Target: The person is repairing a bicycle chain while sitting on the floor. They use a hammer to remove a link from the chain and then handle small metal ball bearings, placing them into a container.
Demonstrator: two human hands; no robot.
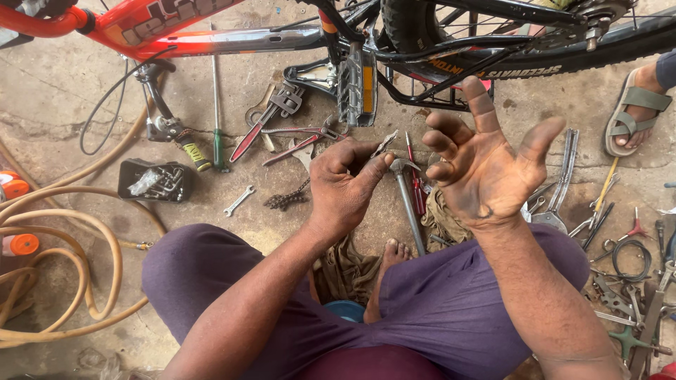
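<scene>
A: Largest first, what is shown?
B: One bicycle, far, its pedal hanging over the concrete floor, within reach of the seated person.
A: Then?
B: One coiled hose, left, kept apart from the tools. One hammer lies between the hands.
A: And the hands?
B: The right hand is spread wide, palm up, empty. The left hand pinches a small metal part, possibly a chain piece; the view is poor. One small spanner lies near left.
</scene>
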